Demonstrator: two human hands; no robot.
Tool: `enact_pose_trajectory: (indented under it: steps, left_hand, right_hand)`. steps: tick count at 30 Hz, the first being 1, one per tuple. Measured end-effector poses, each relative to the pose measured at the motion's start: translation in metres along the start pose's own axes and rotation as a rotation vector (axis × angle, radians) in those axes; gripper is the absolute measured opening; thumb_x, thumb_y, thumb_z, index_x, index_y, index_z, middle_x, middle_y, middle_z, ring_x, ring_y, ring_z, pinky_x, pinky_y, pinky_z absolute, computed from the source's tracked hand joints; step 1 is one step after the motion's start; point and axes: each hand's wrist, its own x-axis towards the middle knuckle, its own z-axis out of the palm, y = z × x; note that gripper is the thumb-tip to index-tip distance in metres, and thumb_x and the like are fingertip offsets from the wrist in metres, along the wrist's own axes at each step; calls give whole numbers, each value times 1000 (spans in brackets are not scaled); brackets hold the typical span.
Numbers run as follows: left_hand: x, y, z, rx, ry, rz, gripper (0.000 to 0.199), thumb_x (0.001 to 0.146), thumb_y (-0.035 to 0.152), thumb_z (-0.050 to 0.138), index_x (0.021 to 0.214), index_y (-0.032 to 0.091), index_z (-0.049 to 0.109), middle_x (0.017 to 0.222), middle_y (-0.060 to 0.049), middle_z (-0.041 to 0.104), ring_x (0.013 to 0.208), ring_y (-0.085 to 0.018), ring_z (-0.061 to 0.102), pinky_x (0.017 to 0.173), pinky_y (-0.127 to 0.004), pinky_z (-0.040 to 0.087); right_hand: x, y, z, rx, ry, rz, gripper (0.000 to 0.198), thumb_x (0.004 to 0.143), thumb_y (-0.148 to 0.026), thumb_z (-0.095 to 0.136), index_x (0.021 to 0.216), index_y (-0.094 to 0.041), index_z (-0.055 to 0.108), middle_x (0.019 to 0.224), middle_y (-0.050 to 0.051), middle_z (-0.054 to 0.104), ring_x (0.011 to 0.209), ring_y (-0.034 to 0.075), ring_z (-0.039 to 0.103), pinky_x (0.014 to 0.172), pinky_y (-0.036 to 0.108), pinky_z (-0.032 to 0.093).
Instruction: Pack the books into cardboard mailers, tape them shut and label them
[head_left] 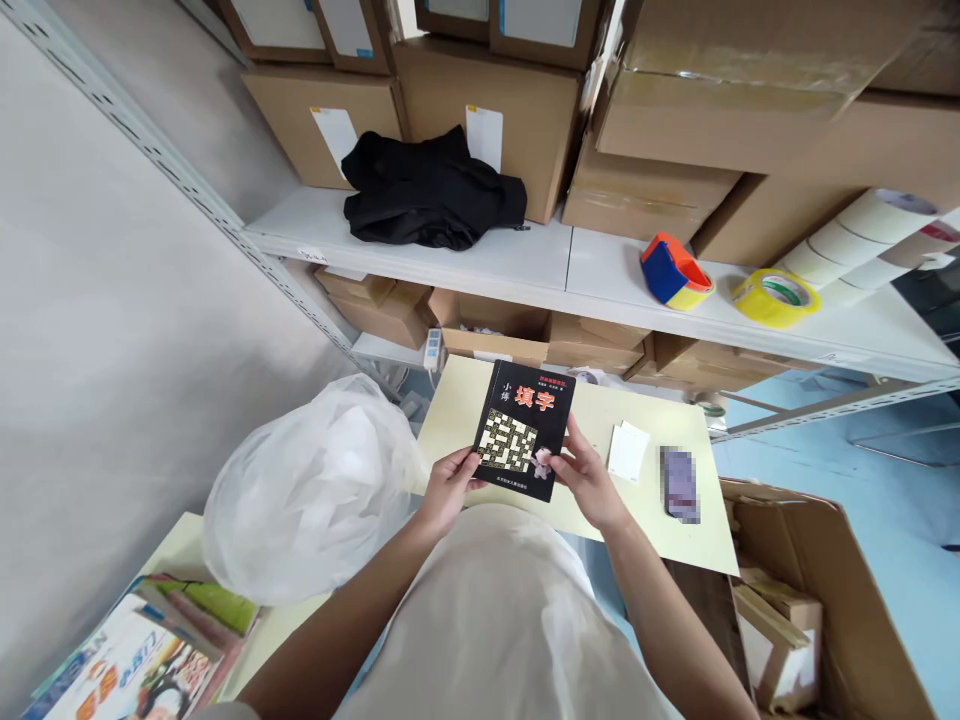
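A black book (551,430) with orange lettering and a crossword grid on its cover is held up between my two hands, cover towards me. My left hand (451,483) grips its lower left edge, thumb on the front. On the right edge, my right hand (589,478) pinches the book with the thumb over the cover and the other fingers behind, partly hidden. Beneath the book lies a pale yellow table (675,430). To the right of my right hand are small white cards (628,451) and a blurred-out purple phone-shaped object (679,485).
A large bundle of translucent plastic (307,490) stands left of the table. Magazines (142,660) lie at lower left, and an open cardboard box (840,590) is at lower right. The shelf (551,265) ahead carries black cloth (435,190), a tape dispenser (675,272), yellow tape (776,297) and cartons.
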Motion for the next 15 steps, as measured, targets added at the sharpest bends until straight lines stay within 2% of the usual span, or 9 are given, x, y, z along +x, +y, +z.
enact_pose_trajectory:
  steps: [3, 8, 12, 15]
  left_hand:
    - [-3, -4, -11, 94, -7, 22, 52, 75, 52, 64, 114, 18, 65, 107, -9, 69, 92, -21, 65, 76, -32, 54]
    - [6, -8, -25, 193, -19, 117, 55, 82, 50, 58, 127, 19, 55, 117, -10, 64, 102, -22, 62, 89, -37, 51]
    - [16, -22, -41, 332, -8, 109, 55, 77, 38, 64, 129, 22, 53, 119, -10, 61, 99, -22, 61, 85, -37, 53]
    - [27, -39, -60, 379, 33, 83, 55, 75, 28, 64, 129, 25, 53, 121, -9, 57, 99, -20, 61, 83, -35, 54]
  right_hand:
    - [-6, 16, 10, 89, 72, 63, 80, 72, -34, 72, 142, -44, 33, 98, -2, 63, 79, 14, 62, 73, 35, 54]
    - [-1, 31, 16, 134, 143, 124, 77, 68, -35, 75, 138, -36, 44, 89, -1, 66, 75, 15, 63, 71, 34, 54]
    - [4, 46, 29, 160, 161, 199, 80, 66, -36, 77, 138, -33, 44, 93, 0, 68, 79, 17, 64, 73, 36, 55]
    - [15, 62, 40, 170, 210, 265, 82, 63, -37, 79, 137, -30, 44, 88, 1, 70, 78, 18, 65, 72, 37, 54]
